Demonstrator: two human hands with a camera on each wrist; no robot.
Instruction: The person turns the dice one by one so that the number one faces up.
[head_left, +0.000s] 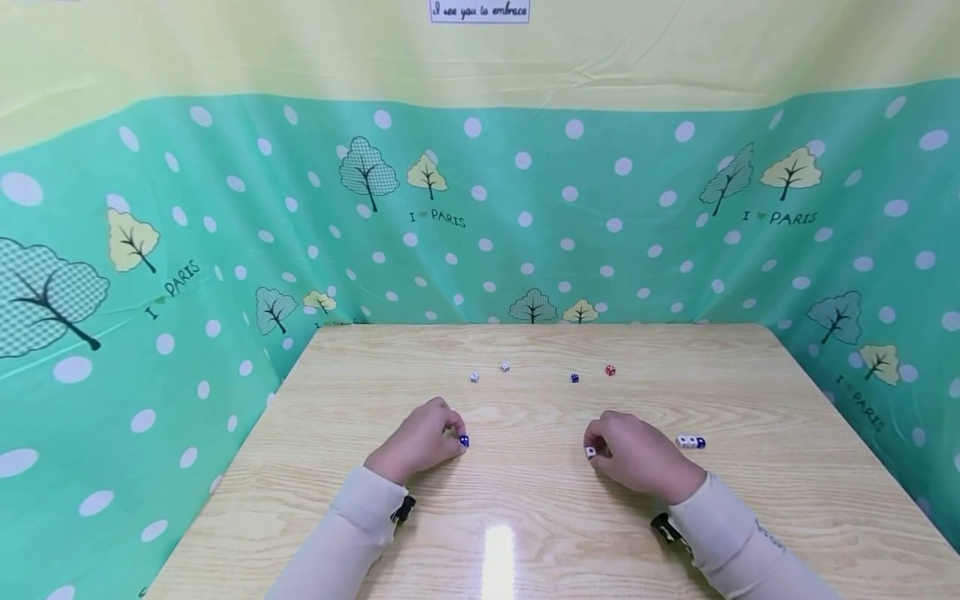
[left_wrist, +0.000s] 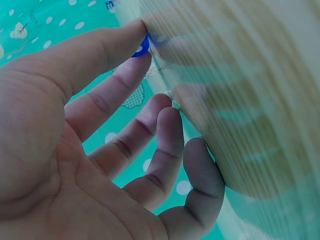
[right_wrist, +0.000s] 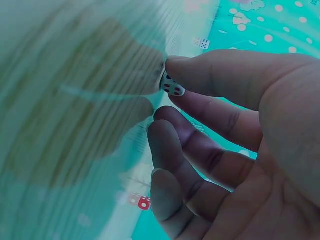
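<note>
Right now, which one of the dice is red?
The red die is the rightmost of the four scattered at the far side of the table, just right of a blue die; the other dice are white or blue.

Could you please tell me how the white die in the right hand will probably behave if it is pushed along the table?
The white die is probably light, being tiny beside the right hand. Its flat faces should favour sliding over rolling. The table looks glossy, so it may slip easily.
</note>
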